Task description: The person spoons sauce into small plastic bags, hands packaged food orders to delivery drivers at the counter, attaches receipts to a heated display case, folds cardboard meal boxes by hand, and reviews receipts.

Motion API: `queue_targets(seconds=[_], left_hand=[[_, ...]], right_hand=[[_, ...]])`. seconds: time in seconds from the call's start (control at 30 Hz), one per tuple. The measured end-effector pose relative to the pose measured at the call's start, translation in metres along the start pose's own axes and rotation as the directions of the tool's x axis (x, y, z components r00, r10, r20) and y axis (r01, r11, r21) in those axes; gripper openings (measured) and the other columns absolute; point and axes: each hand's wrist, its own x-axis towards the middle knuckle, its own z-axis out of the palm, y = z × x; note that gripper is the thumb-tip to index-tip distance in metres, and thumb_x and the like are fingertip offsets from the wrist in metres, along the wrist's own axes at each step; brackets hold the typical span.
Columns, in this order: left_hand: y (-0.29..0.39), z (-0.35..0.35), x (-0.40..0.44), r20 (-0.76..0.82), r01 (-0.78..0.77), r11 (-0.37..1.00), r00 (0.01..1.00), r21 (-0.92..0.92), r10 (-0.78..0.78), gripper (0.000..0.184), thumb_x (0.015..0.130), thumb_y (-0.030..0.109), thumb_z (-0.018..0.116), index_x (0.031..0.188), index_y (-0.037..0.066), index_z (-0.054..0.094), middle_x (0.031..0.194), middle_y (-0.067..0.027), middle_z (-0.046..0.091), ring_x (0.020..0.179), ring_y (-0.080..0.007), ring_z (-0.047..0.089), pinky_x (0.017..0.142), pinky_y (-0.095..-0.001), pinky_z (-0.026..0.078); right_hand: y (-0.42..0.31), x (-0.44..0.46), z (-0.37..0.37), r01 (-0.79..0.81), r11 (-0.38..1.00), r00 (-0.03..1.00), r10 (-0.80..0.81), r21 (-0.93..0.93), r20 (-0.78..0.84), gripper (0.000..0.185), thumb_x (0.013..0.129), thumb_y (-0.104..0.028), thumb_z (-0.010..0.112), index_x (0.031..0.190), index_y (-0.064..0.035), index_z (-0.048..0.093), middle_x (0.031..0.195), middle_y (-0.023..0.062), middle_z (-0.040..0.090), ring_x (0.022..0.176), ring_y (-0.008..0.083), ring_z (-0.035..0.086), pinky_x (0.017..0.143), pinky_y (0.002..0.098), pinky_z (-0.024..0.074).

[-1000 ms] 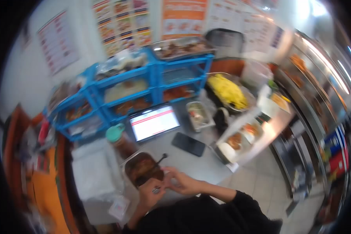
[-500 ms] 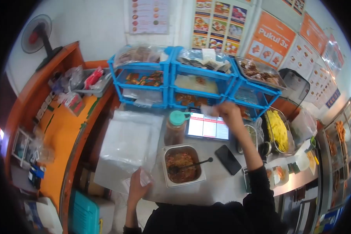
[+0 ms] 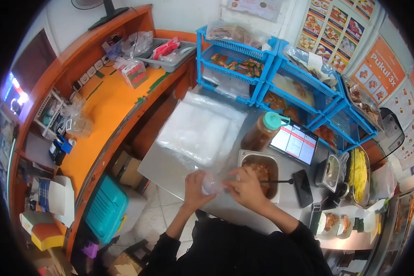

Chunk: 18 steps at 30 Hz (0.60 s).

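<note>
My left hand [image 3: 196, 190] is closed round a small clear plastic bag [image 3: 211, 183] above the front edge of the steel table. From the right, my right hand [image 3: 249, 189] reaches in, its fingertips pinched at the bag's edge; any other small item between them is hidden. Partly behind that hand stands a square steel pan [image 3: 275, 197] of brown chopped food, with a black-handled spoon [image 3: 280, 181] in it. A stack of clear plastic sheets or bags [image 3: 195, 131] lies beyond my left hand. Behind the pan is a brown-filled jug [image 3: 258, 133] with a turquoise lid.
A tablet [image 3: 294, 142] and a black phone [image 3: 302, 187] lie right of the jug and pan. Blue tiered racks [image 3: 257, 85] with food packets line the back. A tray of yellow food [image 3: 358, 177] stands at right. An orange counter [image 3: 119, 103] runs along the left.
My right hand has come from over the tablet, where it held a small pale item, down to the bag in my left hand. The view has turned left.
</note>
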Motion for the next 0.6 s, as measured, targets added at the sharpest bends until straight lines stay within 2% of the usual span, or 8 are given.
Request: queue_targets(seconds=[0.07,0.13,0.17,0.23,0.37,0.47,0.53,0.6], left_hand=[[0.010,0.001,-0.001,-0.098,-0.074,0.997,0.993,-0.029,0.071,0.077,0.045,0.021,0.073,0.113,0.004,0.039,0.107,-0.0168,0.040,0.097,-0.0333,0.038,0.083,-0.0425,0.031],[0.007,0.005,-0.005,-0.125,-0.100,0.995,0.987,-0.011,0.098,0.074,0.047,0.025,0.073,0.110,0.005,0.040,0.106,-0.0155,0.041,0.097,-0.0325,0.038,0.082,-0.0428,0.030],[0.006,0.008,-0.006,-0.161,-0.117,0.993,0.980,0.009,0.117,0.071,0.048,0.029,0.073,0.108,0.006,0.042,0.105,-0.0141,0.042,0.097,-0.0316,0.039,0.081,-0.0431,0.029],[0.013,0.002,-0.004,-0.136,-0.103,0.995,0.986,-0.015,0.100,0.072,0.048,0.029,0.073,0.108,0.006,0.041,0.104,-0.0139,0.042,0.096,-0.0314,0.039,0.080,-0.0430,0.029],[0.009,0.005,-0.009,-0.147,-0.130,0.991,0.981,-0.032,0.124,0.071,0.049,0.028,0.073,0.108,0.008,0.040,0.102,-0.0135,0.042,0.093,-0.0312,0.040,0.077,-0.0419,0.030],[0.005,0.006,-0.005,-0.181,-0.161,0.985,0.972,-0.058,0.148,0.068,0.049,0.026,0.073,0.106,0.007,0.042,0.101,-0.0129,0.042,0.092,-0.0303,0.040,0.076,-0.0411,0.030],[0.009,0.000,-0.001,-0.139,-0.157,0.985,0.980,-0.078,0.145,0.067,0.049,0.025,0.073,0.105,0.007,0.042,0.101,-0.0126,0.043,0.092,-0.0298,0.041,0.076,-0.0409,0.030],[0.008,-0.003,0.000,-0.102,-0.147,0.985,0.985,-0.088,0.138,0.066,0.049,0.024,0.073,0.105,0.007,0.043,0.100,-0.0122,0.043,0.092,-0.0293,0.041,0.077,-0.0407,0.030]], right_hand=[[-0.006,0.002,0.021,-0.064,0.998,0.998,0.065,-0.012,0.016,0.015,0.061,-0.012,0.064,0.076,-0.0111,0.065,0.095,0.0061,0.052,0.092,0.0259,0.045,0.078,0.0370,0.0356],[-0.007,0.004,0.032,-0.176,0.984,0.973,0.174,0.004,0.154,0.013,0.061,-0.013,0.063,0.074,-0.0098,0.064,0.103,0.0077,0.049,0.101,0.0294,0.039,0.083,0.0401,0.0330],[-0.005,0.004,0.037,-0.188,0.982,0.971,0.187,-0.003,0.148,0.013,0.061,-0.013,0.063,0.074,-0.0098,0.064,0.103,0.0077,0.049,0.101,0.0294,0.039,0.083,0.0401,0.0330],[0.000,0.000,0.048,-0.017,0.992,0.990,-0.002,0.128,0.140,0.013,0.059,-0.014,0.064,0.071,-0.0091,0.063,0.107,0.0074,0.048,0.105,0.0323,0.036,0.087,0.0409,0.0317],[0.000,-0.007,0.059,-0.078,0.976,0.990,0.052,0.201,0.132,0.012,0.057,-0.013,0.064,0.067,-0.0083,0.062,0.108,0.0077,0.048,0.104,0.0330,0.037,0.088,0.0416,0.0317],[-0.003,-0.011,0.058,-0.158,0.972,0.987,0.154,0.173,0.039,0.012,0.056,-0.011,0.065,0.066,-0.0077,0.060,0.108,0.0085,0.049,0.103,0.0330,0.039,0.087,0.0416,0.0334],[-0.008,-0.010,0.055,-0.284,0.935,0.959,0.272,0.215,0.083,0.013,0.056,-0.007,0.065,0.067,-0.0072,0.059,0.105,0.0083,0.050,0.102,0.0330,0.040,0.087,0.0412,0.0346],[-0.008,-0.012,0.057,-0.284,0.935,0.958,0.282,0.211,0.041,0.012,0.055,-0.008,0.065,0.066,-0.0078,0.059,0.101,0.0078,0.051,0.101,0.0314,0.041,0.084,0.0409,0.0354]])
